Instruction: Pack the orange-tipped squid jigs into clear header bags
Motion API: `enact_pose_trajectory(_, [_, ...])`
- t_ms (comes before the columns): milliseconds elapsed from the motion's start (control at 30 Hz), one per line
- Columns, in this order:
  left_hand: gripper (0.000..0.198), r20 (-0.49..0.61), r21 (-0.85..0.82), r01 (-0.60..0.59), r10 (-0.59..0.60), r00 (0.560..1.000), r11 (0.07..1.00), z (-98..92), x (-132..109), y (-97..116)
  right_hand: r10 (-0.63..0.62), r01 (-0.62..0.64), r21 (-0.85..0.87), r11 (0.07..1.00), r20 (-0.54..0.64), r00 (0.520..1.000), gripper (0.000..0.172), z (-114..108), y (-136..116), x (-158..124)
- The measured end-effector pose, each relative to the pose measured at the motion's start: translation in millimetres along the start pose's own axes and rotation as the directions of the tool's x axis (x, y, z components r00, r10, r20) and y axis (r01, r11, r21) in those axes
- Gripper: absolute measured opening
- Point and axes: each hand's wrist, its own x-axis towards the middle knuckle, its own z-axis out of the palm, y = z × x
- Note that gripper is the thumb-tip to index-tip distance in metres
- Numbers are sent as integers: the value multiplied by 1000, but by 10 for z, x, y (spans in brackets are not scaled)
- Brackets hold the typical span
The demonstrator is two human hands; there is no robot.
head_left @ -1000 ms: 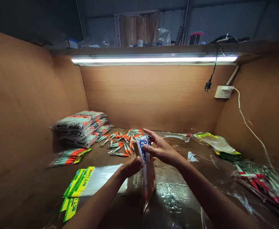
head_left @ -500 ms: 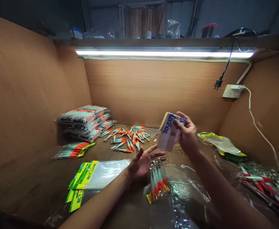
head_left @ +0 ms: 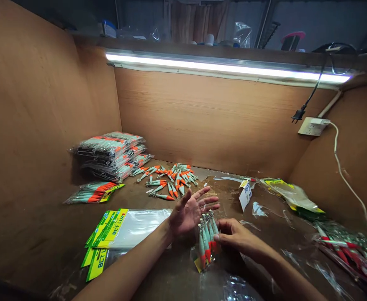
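Note:
A small clear packet of pale green and orange fishing lures [head_left: 206, 238] lies in front of me, its hooked ends pointing away. My right hand [head_left: 235, 236] has thumb and fingers closed at the packet's right edge. On the packet's left, my left hand [head_left: 189, 211] is open, palm turned up and fingers spread, holding nothing. Farther back and to the right, a folded white card with blue lettering [head_left: 245, 196] stands on the table. Loose lures [head_left: 173, 179] of the same colours are heaped beyond my left hand.
Bagged lures [head_left: 111, 154] are stacked at the back left, with a single bag [head_left: 92, 193] before them. Clear bags with green-yellow headers [head_left: 129, 230] lie left. At right are more packaging bags [head_left: 291, 194], red-green lures [head_left: 349, 251] and a white cable [head_left: 348, 179].
My right hand has let go of the white card, now standing at the back right, and has come down to the lure packet. My left hand stays open in about the same place.

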Motion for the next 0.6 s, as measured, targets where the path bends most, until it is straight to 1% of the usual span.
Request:
enact_pose_trajectory(33, [85,-34,-4,-20,20,999,1000,-7,2,-7,-8,9,59,998,-18,1000,27,48,25,2])
enact_pose_trajectory(100, [86,-134,24,-38,41,990,999,-44,5,-27,-7,11,125,992,-34,999,28,63,49,33])
enact_pose_trajectory(133, [83,-184,71,-12,25,983,997,-69,6,-42,-10,21,134,991,-83,996,31,40,54,52])
enact_pose_trajectory(200, [72,-244,223,111,-55,968,969,-115,12,-89,-23,52,142,988,-195,981,34,-32,64,75])
enact_pose_trajectory(233, [66,-253,315,170,-90,963,934,-132,18,-123,-32,69,145,987,-244,969,34,-67,73,76])
enact_pose_trajectory(267, [61,-256,405,203,-103,961,892,-141,26,-163,-42,85,145,986,-279,959,34,-96,85,71])
enact_pose_trajectory(333, [53,-271,542,197,-52,961,817,-141,46,-253,-57,103,135,986,-307,950,35,-122,115,51])
enact_pose_trajectory(400, [50,-315,615,166,48,948,771,-126,64,-338,-63,108,124,986,-323,944,34,-107,146,34])
enact_pose_trajectory(500, [48,-358,648,134,145,922,750,-100,74,-419,-83,143,134,981,-375,923,31,-39,180,35])
enact_pose_trajectory(600, [48,-322,653,107,147,935,750,-73,64,-446,-114,190,147,971,-413,904,29,27,207,53])
